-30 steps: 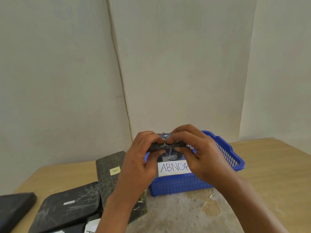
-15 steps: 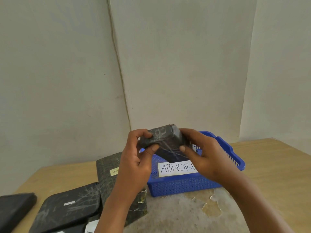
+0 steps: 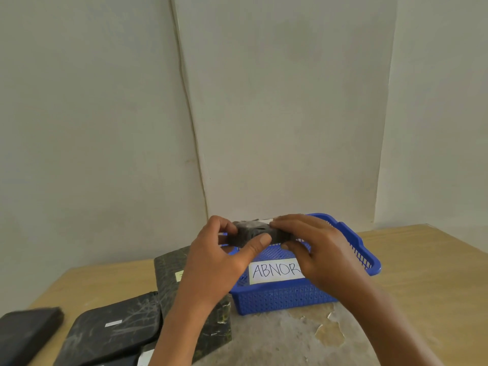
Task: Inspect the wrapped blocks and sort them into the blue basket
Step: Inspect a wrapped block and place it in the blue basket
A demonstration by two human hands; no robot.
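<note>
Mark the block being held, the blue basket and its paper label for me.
wrapped block (image 3: 250, 233), head view, dark front face between the thumbs.
blue basket (image 3: 280, 299), head view, perforated front wall.
paper label (image 3: 274, 270), head view, white sheet reading ABNOR.

The blue basket (image 3: 351, 249) is open on top — worktop (image 3: 422, 273) right of it lies bare. Left, wrapped blocks (image 3: 116, 326) crowd the near edge — walls (image 3: 290, 101) close the far side.

Head view looks forward and down, seemingly close, at table (image 3: 422, 273).
</note>
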